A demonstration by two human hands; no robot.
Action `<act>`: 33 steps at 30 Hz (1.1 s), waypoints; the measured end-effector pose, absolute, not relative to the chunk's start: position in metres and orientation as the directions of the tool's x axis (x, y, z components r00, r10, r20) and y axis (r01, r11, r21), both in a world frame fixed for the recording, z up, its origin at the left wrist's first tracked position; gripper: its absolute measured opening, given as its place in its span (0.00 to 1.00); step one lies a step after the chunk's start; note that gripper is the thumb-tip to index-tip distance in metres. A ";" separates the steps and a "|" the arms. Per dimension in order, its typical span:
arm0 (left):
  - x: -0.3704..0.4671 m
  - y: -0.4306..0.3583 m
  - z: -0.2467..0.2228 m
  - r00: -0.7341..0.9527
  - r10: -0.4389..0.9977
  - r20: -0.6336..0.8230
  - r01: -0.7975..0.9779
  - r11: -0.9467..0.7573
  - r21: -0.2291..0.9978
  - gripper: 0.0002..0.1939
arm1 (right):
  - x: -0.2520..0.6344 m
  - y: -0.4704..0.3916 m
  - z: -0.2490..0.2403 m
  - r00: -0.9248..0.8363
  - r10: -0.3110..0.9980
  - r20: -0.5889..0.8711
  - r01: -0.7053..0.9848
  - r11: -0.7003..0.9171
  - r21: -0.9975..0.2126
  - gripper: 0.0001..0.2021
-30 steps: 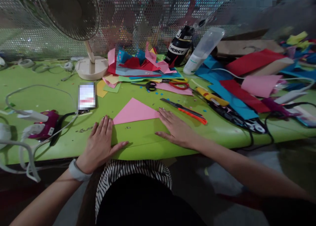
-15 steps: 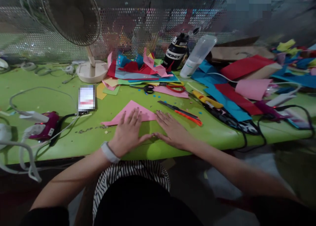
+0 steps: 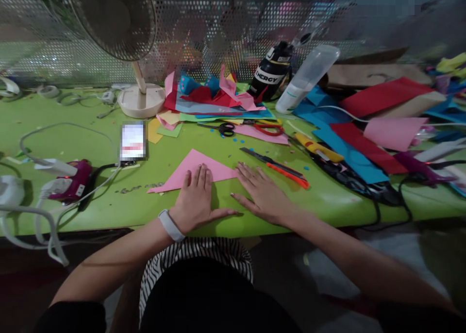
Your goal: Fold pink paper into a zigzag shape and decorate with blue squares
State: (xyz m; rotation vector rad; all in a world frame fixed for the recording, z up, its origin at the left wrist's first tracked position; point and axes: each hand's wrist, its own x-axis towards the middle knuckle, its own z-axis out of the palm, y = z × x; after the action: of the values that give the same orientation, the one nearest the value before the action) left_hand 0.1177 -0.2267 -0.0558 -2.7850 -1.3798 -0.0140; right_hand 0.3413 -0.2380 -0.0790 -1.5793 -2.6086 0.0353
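Observation:
A sheet of pink paper (image 3: pixel 196 164), folded into a triangle, lies flat on the green table (image 3: pixel 138 209) with its peak pointing away from me. My left hand (image 3: pixel 194 197) is spread over its lower edge, fingers flat on the paper and thumb stretched to the right. At the paper's right corner rests my right hand (image 3: pixel 262 194), open and flat, its fingertips touching or very close to that corner. Just beyond my right hand lies an orange-handled utility knife (image 3: pixel 278 168).
Black-handled scissors (image 3: pixel 226 128) and red-handled scissors (image 3: pixel 269 126) lie behind the triangle. Farther back are folded coloured papers (image 3: pixel 214 97), a black bottle (image 3: pixel 271 73) and a clear bottle (image 3: pixel 309 78). A fan (image 3: pixel 140 100), a phone (image 3: pixel 133 141) and a power strip (image 3: pixel 74 182) with cables occupy the left.
The view has shifted slightly, so the background sits farther right. My left thumb and right thumb, which were meeting, are now somewhat apart. Both hands stay flat by the pink paper.

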 end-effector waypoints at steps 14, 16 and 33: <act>0.030 -0.231 -0.064 0.516 0.849 0.113 0.851 -0.523 0.047 0.57 | 0.340 -0.240 -0.075 -0.405 0.914 0.018 0.914 0.405 -0.023 0.40; 0.033 -0.217 -0.066 0.535 0.839 0.098 0.838 -0.542 0.065 0.56 | 0.340 -0.241 -0.075 -0.379 0.925 0.013 0.925 0.379 -0.012 0.40; 0.090 -0.177 -0.042 0.567 0.822 0.048 0.774 -0.552 0.309 0.18 | 0.303 -0.176 -0.027 -0.381 0.909 -0.166 0.825 0.253 -0.506 0.12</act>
State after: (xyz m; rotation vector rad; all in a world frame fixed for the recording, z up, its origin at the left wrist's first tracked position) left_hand 0.0895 -0.1774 -0.0420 -3.0002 -1.5611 -0.3217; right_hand 0.3027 -0.1760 -0.0273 -1.6468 -2.3558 0.7934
